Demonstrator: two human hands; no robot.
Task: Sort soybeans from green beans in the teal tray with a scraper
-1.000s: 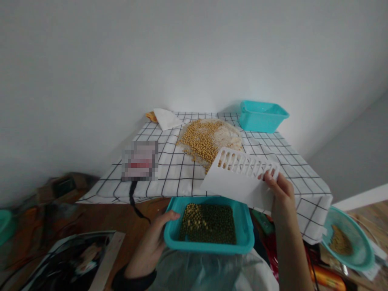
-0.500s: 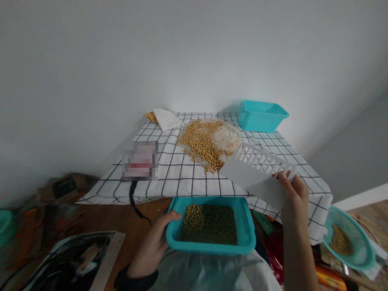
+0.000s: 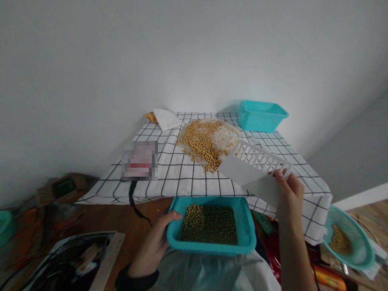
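Checked cloth covers the table (image 3: pixel 182 178) under a bare white wall. My right grip (image 3: pixel 289 193) is closed on the right end of a white slotted board (image 3: pixel 251 174), whose long axis runs leftward from it, far end just beside the yellow bean pile (image 3: pixel 201 141). My left grip (image 3: pixel 153 244) clasps the left rim of the teal tray (image 3: pixel 212 247) of beans, held below the table's near edge. Whether the board touches the cloth I cannot tell.
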